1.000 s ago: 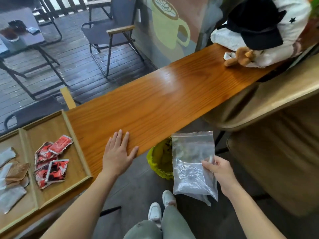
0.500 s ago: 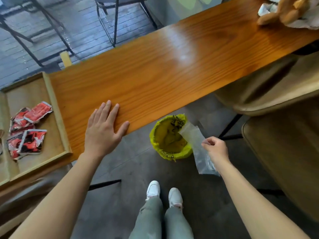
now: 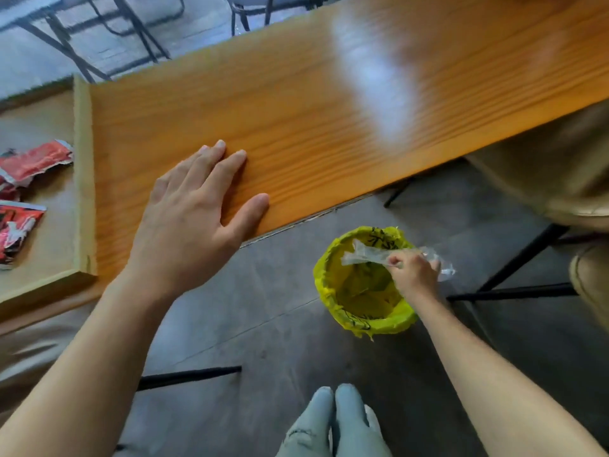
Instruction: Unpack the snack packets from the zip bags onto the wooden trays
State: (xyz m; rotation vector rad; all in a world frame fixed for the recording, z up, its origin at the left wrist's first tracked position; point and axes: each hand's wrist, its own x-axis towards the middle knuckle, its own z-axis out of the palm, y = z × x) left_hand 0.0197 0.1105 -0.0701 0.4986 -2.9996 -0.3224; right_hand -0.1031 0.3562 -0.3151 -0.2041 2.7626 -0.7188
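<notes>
My right hand [image 3: 413, 275] grips a crumpled clear zip bag [image 3: 369, 257] just over the mouth of a bin lined with a yellow bag [image 3: 329, 285] on the floor. The bag looks empty, and part of it sticks out behind my fingers. Flat on the wooden table [image 3: 329, 103], near its front edge, rests my left hand [image 3: 191, 219] with fingers spread, holding nothing. A wooden tray [image 3: 84, 179] sits at the table's left end with red snack packets [image 3: 29, 163] lying in it, partly cut off by the frame.
Padded tan chairs [image 3: 560, 179] stand at the right, with black metal legs [image 3: 514, 291] close to the bin. A black bar [image 3: 188, 376] lies on the grey floor. My knees [image 3: 336, 423] show at the bottom. Dark chair legs [image 3: 131, 31] stand beyond the table.
My right hand has carried the zip bag from beside the bin to over its mouth, and the bag is now crumpled. The view tilted further down. My left hand stayed on the table.
</notes>
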